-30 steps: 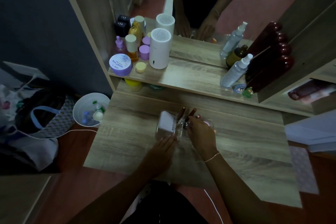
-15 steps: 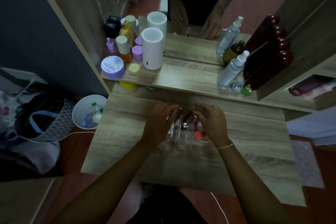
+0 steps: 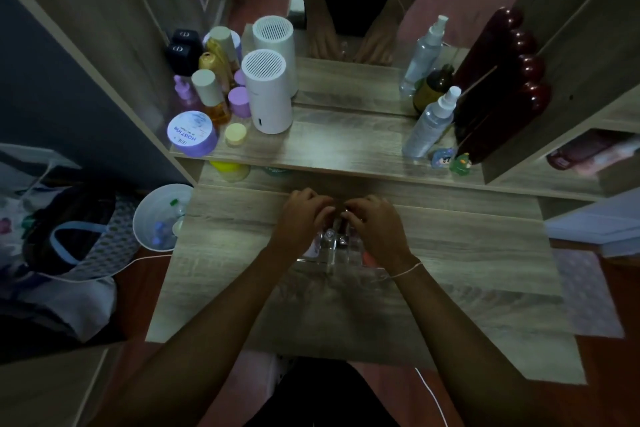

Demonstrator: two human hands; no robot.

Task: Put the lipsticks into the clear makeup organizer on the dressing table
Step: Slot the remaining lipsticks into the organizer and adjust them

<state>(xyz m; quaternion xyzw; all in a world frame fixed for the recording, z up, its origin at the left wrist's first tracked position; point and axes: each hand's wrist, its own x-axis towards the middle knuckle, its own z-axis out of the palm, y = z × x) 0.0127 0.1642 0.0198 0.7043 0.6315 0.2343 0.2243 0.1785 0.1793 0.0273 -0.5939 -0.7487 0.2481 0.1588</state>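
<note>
The clear makeup organizer (image 3: 333,255) stands in the middle of the dressing table (image 3: 467,253). Only its front wall and dividers show below my hands. Dark lipsticks (image 3: 341,222) stand upright in it, mostly covered by my fingers. My left hand (image 3: 303,220) curls over the organizer's left side, its fingertips pinched on a lipstick top. My right hand (image 3: 377,227) covers the right side, its fingertips closed on a lipstick top and meeting the left hand's. A pink-orange item (image 3: 367,257) shows under my right wrist.
The raised shelf (image 3: 346,146) behind carries a white cylinder (image 3: 266,97), purple jar (image 3: 192,133), several bottles and two spray bottles (image 3: 431,121). A mirror behind repeats them. A white bucket (image 3: 162,215) and bags lie on the floor at left.
My left hand rose from the table's front to the organizer's left side. Both hands then closed in over the lipstick tops. The view shifted slightly downward.
</note>
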